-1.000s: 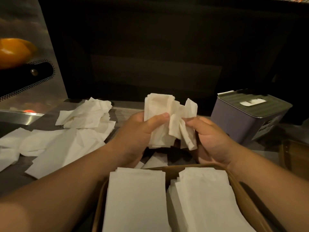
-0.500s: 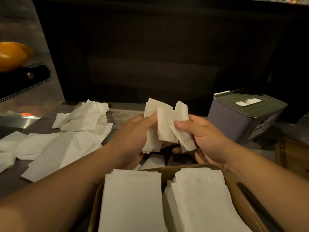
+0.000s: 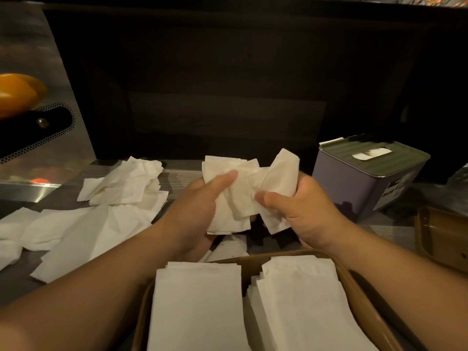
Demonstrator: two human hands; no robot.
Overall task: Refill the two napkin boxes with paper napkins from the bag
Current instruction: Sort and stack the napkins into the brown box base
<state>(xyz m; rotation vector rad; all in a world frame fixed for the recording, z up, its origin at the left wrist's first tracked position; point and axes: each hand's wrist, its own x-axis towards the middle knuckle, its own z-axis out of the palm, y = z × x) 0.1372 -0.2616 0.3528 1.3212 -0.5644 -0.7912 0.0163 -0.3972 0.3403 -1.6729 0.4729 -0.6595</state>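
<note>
Loose napkins (image 3: 101,214) lie strewn on the worktop (image 3: 15,282) left of the crumpled napkin bundle (image 3: 243,196). The left hand (image 3: 200,211) and right hand (image 3: 301,211) both grasp that bundle, thumbs pressed on its front. Right of it stands the grey napkin box (image 3: 364,178).

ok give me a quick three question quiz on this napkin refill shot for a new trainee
1. True or false: both hands grip the bunch of napkins.
2. Multiple choice: the two neat napkin stacks lie in (A) the grey napkin box, (B) the brown tray, (C) a sink.
3. Fill in: the loose napkins lie on the counter on the person's ____ side.

Key
1. True: the left hand and right hand each pinch it with the thumb in front.
2. B, the brown tray; the grey napkin box stands closed at far right.
3. Left.
</note>
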